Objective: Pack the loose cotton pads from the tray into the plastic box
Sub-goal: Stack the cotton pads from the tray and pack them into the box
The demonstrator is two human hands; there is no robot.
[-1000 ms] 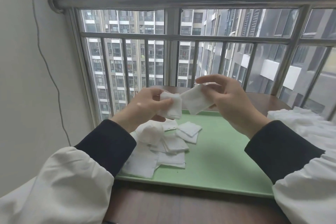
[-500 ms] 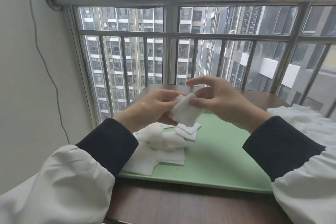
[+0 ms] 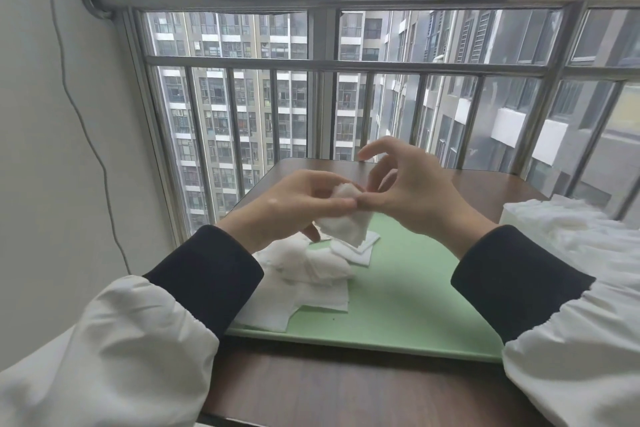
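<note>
Above the green tray [image 3: 398, 305], my left hand [image 3: 291, 204] and my right hand [image 3: 412, 191] meet around a small stack of white cotton pads [image 3: 346, 224]. The left thumb and fingers pinch the stack from the left. From the right, the right thumb and a lower finger pinch its top edge, while the index finger arches free above. More loose cotton pads [image 3: 311, 270] lie in a heap on the tray's left part. At the right edge stands a box [image 3: 509, 215] heaped with white pads, half hidden by my right sleeve.
The tray lies on a brown table [image 3: 346, 392] pushed against a barred window [image 3: 322, 80]. A white wall with a hanging cable [image 3: 79, 114] is on the left. Bare green tray surface shows at the centre and right.
A second ago each hand held its own pad, apart. The hands have come together and lowered slightly, and the pads are now one stack pinched between both hands.
</note>
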